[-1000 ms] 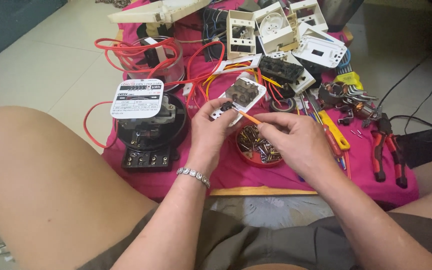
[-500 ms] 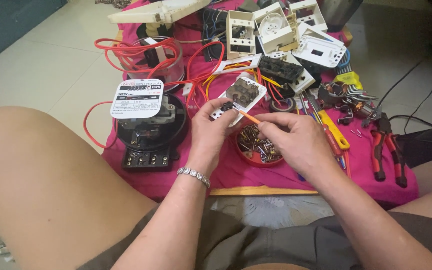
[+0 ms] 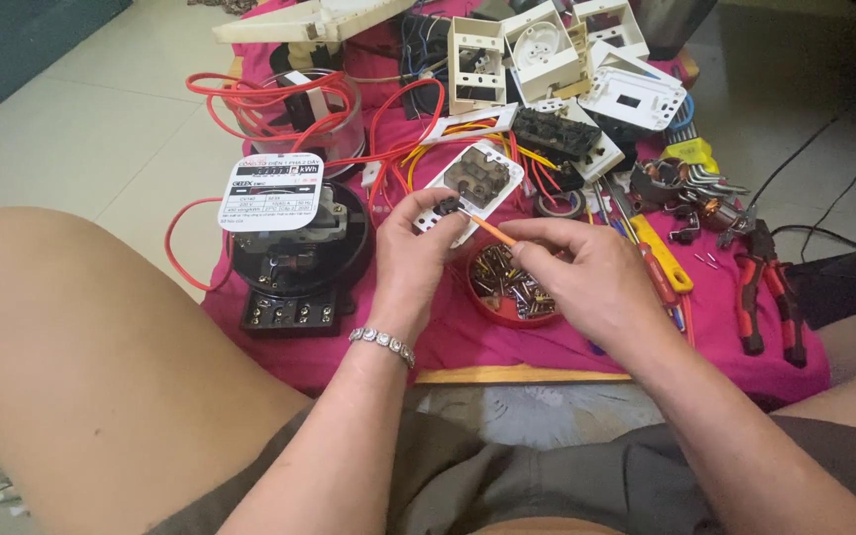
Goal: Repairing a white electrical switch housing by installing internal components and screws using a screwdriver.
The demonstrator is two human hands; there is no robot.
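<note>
Under the right hand (image 3: 596, 272), most of the orange-handled screwdriver (image 3: 492, 231) was hidden; only its shaft and tip showed, and its fingers were clamped on the handle. Its tip met a small dark part at the edge of the white socket plate (image 3: 473, 188), which the left hand (image 3: 413, 253) gripped from below, tilted above the pink cloth (image 3: 547, 342). Just below lay a red dish of screws (image 3: 509, 287).
</note>
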